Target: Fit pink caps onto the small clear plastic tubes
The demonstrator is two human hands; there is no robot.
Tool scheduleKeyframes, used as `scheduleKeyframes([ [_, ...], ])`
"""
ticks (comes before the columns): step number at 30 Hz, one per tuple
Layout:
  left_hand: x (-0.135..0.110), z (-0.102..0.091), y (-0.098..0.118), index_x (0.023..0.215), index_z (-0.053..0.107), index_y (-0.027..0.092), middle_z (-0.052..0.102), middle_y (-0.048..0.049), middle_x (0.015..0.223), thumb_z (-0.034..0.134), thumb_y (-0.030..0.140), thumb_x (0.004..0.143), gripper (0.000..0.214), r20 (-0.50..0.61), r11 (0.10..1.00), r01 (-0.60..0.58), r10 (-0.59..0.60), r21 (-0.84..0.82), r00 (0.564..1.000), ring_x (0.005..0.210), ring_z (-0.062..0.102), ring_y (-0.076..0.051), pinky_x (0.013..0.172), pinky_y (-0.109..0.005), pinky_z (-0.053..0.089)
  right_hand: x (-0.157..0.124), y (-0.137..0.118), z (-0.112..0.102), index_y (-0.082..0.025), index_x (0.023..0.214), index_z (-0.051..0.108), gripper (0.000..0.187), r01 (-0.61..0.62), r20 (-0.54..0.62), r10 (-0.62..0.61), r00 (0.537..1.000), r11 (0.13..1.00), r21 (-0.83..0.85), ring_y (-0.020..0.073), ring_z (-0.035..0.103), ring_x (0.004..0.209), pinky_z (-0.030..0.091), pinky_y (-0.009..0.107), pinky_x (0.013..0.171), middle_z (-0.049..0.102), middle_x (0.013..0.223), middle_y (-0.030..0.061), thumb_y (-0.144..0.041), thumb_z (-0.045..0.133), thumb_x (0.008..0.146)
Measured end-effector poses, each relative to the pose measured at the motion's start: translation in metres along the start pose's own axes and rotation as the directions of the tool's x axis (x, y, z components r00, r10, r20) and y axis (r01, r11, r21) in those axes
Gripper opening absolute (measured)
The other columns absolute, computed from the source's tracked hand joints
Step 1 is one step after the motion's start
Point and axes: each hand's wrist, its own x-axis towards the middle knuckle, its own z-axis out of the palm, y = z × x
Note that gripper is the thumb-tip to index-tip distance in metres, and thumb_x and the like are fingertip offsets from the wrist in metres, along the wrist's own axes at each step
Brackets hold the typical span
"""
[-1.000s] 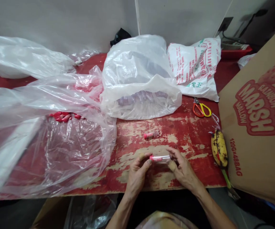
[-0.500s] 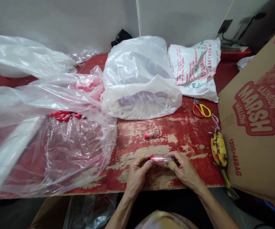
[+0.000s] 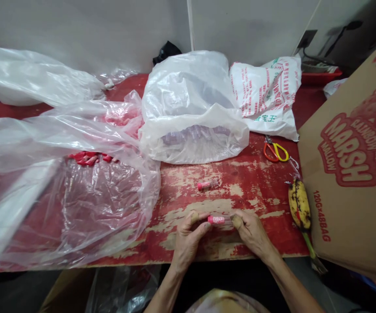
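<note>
Pink-capped clear plastic tube [image 3: 219, 219] is pinched endwise between left hand [image 3: 188, 237] and right hand [image 3: 251, 232] fingers; an uneven squeeze could flick it onto the red desk [image 3: 256, 182].

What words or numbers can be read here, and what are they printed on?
"MARSH", with smaller "RAINBOW" and "MALLOW" around it: red logo on the cardboard box.
"120G×48BAG": box side, below the logo.
Red print in columns on the white bag: too small and creased to read.
Three green characters low on that bag: too blurred to read with certainty.
The tube between the left hand and right hand: no readable text.
</note>
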Motion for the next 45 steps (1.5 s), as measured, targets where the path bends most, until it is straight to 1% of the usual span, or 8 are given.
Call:
scheduleKeyframes([
  [4, 0.0, -0.001, -0.001, 0.084, 0.073, 0.022, 0.063, -0.0019, 0.084, 0.074, 0.027, 0.069, 0.016, 0.026, 1.0, 0.011, -0.011, -0.006, 1.0, 0.081, 0.057, -0.016, 0.075, -0.025, 0.045, -0.002, 0.001, -0.001, -0.019, 0.105, 0.055, 0.03, -0.003, 0.01, 0.002, 1.0, 0.998, 0.055, 0.0174, 0.053, 0.074, 0.038, 0.026, 0.063, 0.06, 0.084, 0.0031, -0.041, 0.045, 0.087],
  [11, 0.0, 0.001, 0.0, 0.084, 0.074, 0.022, 0.065, -0.0022, 0.084, 0.073, 0.026, 0.07, 0.014, 0.029, 0.998, -0.053, 0.052, 0.037, 0.998, 0.081, 0.059, -0.016, 0.076, -0.025, 0.046, 0.0, 0.004, 0.002, -0.019, 0.063, 0.05, 0.045, -0.007, -0.044, 0.006, 0.999, 1.0, -0.018, 0.0145, 0.046, 0.055, 0.03, 0.026, 0.055, 0.047, 0.057, -0.0012, -0.048, 0.032, 0.092],
  [16, -0.002, 0.003, -0.004, 0.088, 0.069, 0.023, 0.066, 0.0012, 0.077, 0.076, 0.028, 0.066, 0.024, 0.009, 0.976, 0.131, -0.132, -0.172, 0.991, 0.071, 0.059, -0.013, 0.067, -0.024, 0.048, -0.002, -0.001, -0.003, -0.019, 0.102, 0.055, 0.028, 0.0, 0.035, -0.001, 0.999, 0.999, 0.037, 0.0152, 0.05, 0.067, 0.036, 0.024, 0.058, 0.057, 0.077, 0.0003, -0.041, 0.047, 0.087],
  [22, -0.003, 0.003, -0.004, 0.083, 0.069, 0.02, 0.067, 0.0003, 0.083, 0.076, 0.024, 0.067, 0.019, 0.038, 0.982, 0.12, -0.116, -0.147, 0.993, 0.079, 0.06, -0.013, 0.074, -0.023, 0.047, -0.002, 0.003, 0.002, -0.018, 0.067, 0.052, 0.041, -0.019, -0.019, 0.019, 1.0, 1.0, -0.004, 0.0142, 0.047, 0.058, 0.031, 0.026, 0.055, 0.05, 0.059, -0.001, -0.044, 0.034, 0.092],
  [27, -0.002, 0.004, -0.001, 0.083, 0.068, 0.021, 0.063, 0.0015, 0.083, 0.076, 0.023, 0.066, 0.019, 0.028, 0.976, 0.101, -0.098, -0.191, 0.995, 0.079, 0.058, -0.013, 0.073, -0.022, 0.047, -0.004, 0.003, 0.0, -0.02, 0.105, 0.054, 0.028, -0.007, 0.009, 0.007, 1.0, 0.997, 0.074, 0.0155, 0.051, 0.069, 0.037, 0.025, 0.06, 0.057, 0.08, 0.0009, -0.039, 0.046, 0.087],
  [33, -0.002, 0.001, -0.001, 0.083, 0.068, 0.021, 0.064, 0.0009, 0.083, 0.075, 0.024, 0.068, 0.017, 0.046, 0.983, 0.108, -0.103, -0.149, 0.994, 0.079, 0.058, -0.013, 0.074, -0.022, 0.047, -0.002, 0.007, 0.001, -0.019, 0.07, 0.052, 0.036, 0.02, 0.0, -0.02, 1.0, 1.0, -0.024, 0.0143, 0.047, 0.06, 0.031, 0.026, 0.057, 0.051, 0.063, -0.001, -0.043, 0.038, 0.092],
  [37, -0.003, 0.001, -0.002, 0.082, 0.068, 0.021, 0.063, 0.0001, 0.086, 0.076, 0.023, 0.066, 0.017, 0.043, 0.991, 0.033, -0.028, -0.126, 0.999, 0.083, 0.058, -0.014, 0.077, -0.023, 0.047, -0.003, 0.009, 0.006, -0.019, 0.082, 0.055, 0.031, -0.036, -0.008, 0.038, 0.999, 0.991, 0.132, 0.0131, 0.047, 0.059, 0.032, 0.024, 0.053, 0.051, 0.067, -0.0018, -0.045, 0.04, 0.091],
  [45, -0.004, 0.008, 0.002, 0.084, 0.063, 0.018, 0.063, 0.003, 0.063, 0.076, 0.032, 0.066, 0.026, 0.016, 0.946, 0.214, -0.217, -0.243, 0.976, 0.053, 0.055, -0.01, 0.052, -0.02, 0.044, -0.006, -0.004, -0.002, -0.022, 0.104, 0.054, 0.021, 0.119, -0.03, -0.116, 0.993, 0.984, 0.131, 0.017, 0.055, 0.084, 0.042, 0.026, 0.069, 0.058, 0.097, 0.004, -0.032, 0.047, 0.087],
])
